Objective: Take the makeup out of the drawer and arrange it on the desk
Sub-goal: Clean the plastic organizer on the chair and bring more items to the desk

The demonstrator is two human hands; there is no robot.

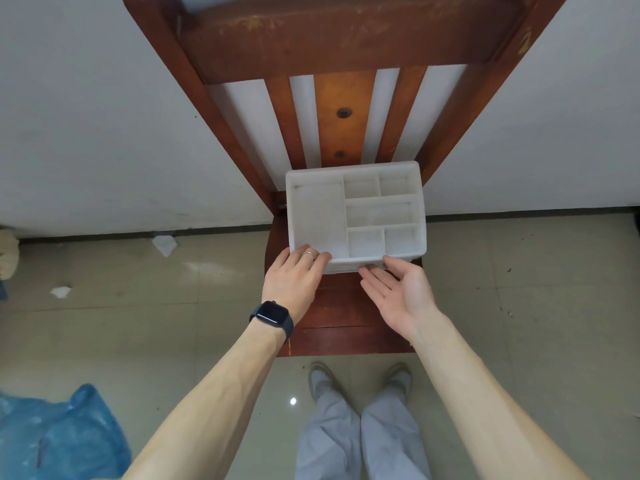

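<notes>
I am looking down at a white plastic organizer whose top is split into one large compartment on its left and five smaller ones on its right. Below its near edge shows the front of a drawer. What the drawer holds I cannot tell, nor whether it is slid out at all.

The left hand lies on the organizer's near left corner. Its fingers are relaxed and loosely spread over the rim, gripping nothing. One of them wears a ring, and a dark smartwatch sits on the wrist.

The right hand is just in front of the organizer, palm turned up and inward. Its fingers are straight and open, with their tips against or just beside the drawer front. The thumb reaches the organizer's near edge, and nothing is clasped.

The organizer stands at the back of a reddish wooden chair seat, right against the slatted chair back, which rises behind it before a white wall.

Nearer me than the organizer, beyond the seat's front edge, are grey trousers and shoes on a tiled floor. To the organizer's left lie two scraps of white paper. Far to its near left is a crumpled blue plastic bag.
</notes>
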